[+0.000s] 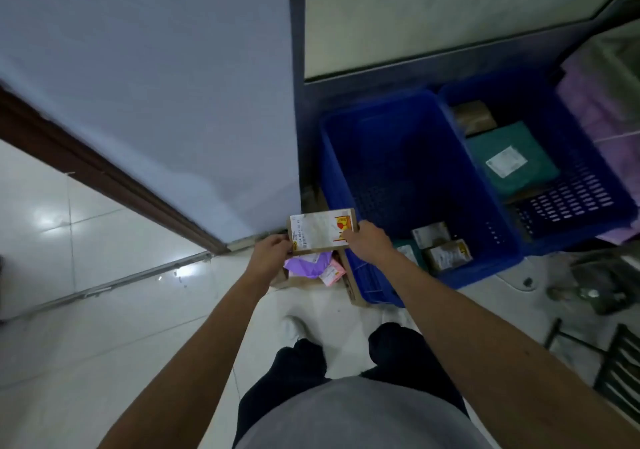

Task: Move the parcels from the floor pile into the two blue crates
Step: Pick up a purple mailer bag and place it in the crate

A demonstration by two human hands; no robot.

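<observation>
Gripping a flat cardboard parcel by both short ends: left hand curled round the left edge, right hand clamped over the right edge, next to a yellow-and-red sticker. Held up off the ground, white label facing up, hovering over the floor pile and just beside the near corner of the left blue crate. Not in either crate yet.

Straight below: a purple mailer and a pink-edged packet, lying together in an open cardboard carton pushed up against that crate's near wall.

Over to the left blue crate: mostly bare perforated bottom, with small cardboard parcels bunched in the near right corner. Hard against its right side, the right blue crate, holding a teal mailer with a white label and a brown parcel behind it.

Out into the room: glossy white tiled floor, catching bright glare on the left. Pale wall panel above it, edged along the bottom by dark brown skirting. Dark blue post between that panel and a marbled wall behind the crates. Purple sacks stacked at the far right, against the right crate. Blurred clutter on the tiles to the right, too dim to name, and a black slatted rack in the bottom right corner.
</observation>
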